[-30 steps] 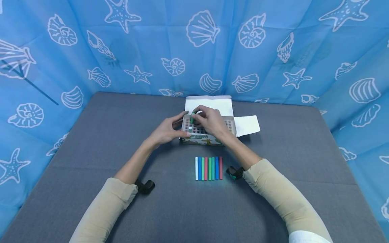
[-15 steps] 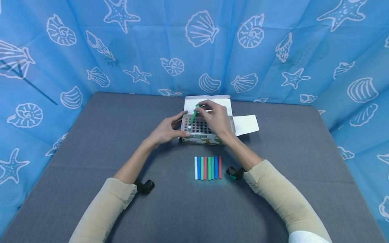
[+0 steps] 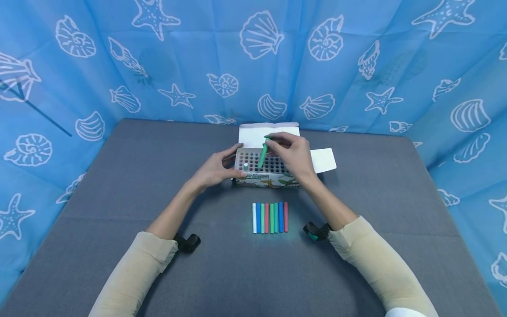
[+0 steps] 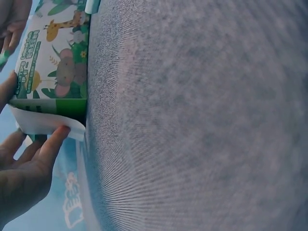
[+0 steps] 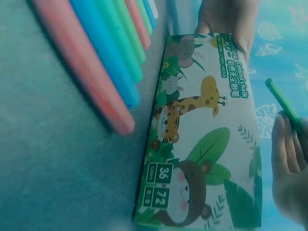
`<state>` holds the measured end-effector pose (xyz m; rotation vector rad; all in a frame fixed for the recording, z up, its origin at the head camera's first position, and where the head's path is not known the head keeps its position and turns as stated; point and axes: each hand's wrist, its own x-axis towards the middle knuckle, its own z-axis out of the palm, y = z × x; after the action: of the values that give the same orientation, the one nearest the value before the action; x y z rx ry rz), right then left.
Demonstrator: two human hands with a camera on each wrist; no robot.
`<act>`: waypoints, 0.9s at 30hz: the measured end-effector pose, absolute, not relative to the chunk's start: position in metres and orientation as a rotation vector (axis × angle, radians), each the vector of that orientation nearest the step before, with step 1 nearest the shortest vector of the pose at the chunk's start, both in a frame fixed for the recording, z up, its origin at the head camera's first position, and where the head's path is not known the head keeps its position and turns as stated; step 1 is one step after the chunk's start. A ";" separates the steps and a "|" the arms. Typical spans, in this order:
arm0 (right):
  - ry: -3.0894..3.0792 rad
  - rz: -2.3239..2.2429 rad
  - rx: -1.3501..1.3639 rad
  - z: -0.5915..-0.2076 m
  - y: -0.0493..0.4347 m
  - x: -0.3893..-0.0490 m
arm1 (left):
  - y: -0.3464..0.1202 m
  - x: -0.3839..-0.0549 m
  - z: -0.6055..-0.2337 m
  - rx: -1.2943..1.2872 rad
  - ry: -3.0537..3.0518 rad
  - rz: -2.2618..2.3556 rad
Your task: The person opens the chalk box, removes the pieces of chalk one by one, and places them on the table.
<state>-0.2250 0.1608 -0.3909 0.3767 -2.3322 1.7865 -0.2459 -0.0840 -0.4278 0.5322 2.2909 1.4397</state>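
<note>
My right hand (image 3: 295, 153) pinches a green chalk stick (image 3: 263, 154) over the chalk box (image 3: 273, 181). The stick is tilted, its lower end close over the holes; in the right wrist view the same green chalk (image 5: 281, 97) stands out beyond the fingers. My left hand (image 3: 211, 170) grips the box's left end, thumb at the front edge and fingers behind. The left wrist view shows those fingertips (image 4: 61, 131) on a white side flap (image 4: 38, 121). One pale chalk (image 3: 246, 166) stands upright in a hole near the left thumb.
In front of the box, several chalk sticks (image 3: 270, 218) in white, blue, green and red lie side by side on the grey tabletop (image 3: 222, 273). The white lid (image 3: 251, 136) is folded back, and a side flap (image 3: 323, 160) sticks out right. A blue curtain (image 3: 190, 53) hangs behind.
My right hand has lifted the green chalk out at the box's left part and moved it right, over the middle-left holes. My left hand stays on the box.
</note>
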 end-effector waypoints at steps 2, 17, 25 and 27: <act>-2.342 1.795 0.376 -0.391 0.165 -0.221 | -0.084 -0.246 -0.427 0.535 2.295 1.438; -2.488 1.840 0.238 -0.390 0.197 -0.187 | -0.085 -0.246 -0.426 0.553 2.304 1.424; -2.586 1.889 0.180 -0.396 0.210 -0.171 | -0.085 -0.247 -0.425 0.562 2.301 1.422; -2.599 1.902 0.176 -0.398 0.212 -0.166 | -0.085 -0.247 -0.425 0.565 2.310 1.408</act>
<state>-0.1662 0.2122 -0.3984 0.1761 -2.5989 1.9020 -0.2469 -0.0848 -0.4248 0.5652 2.3103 1.4082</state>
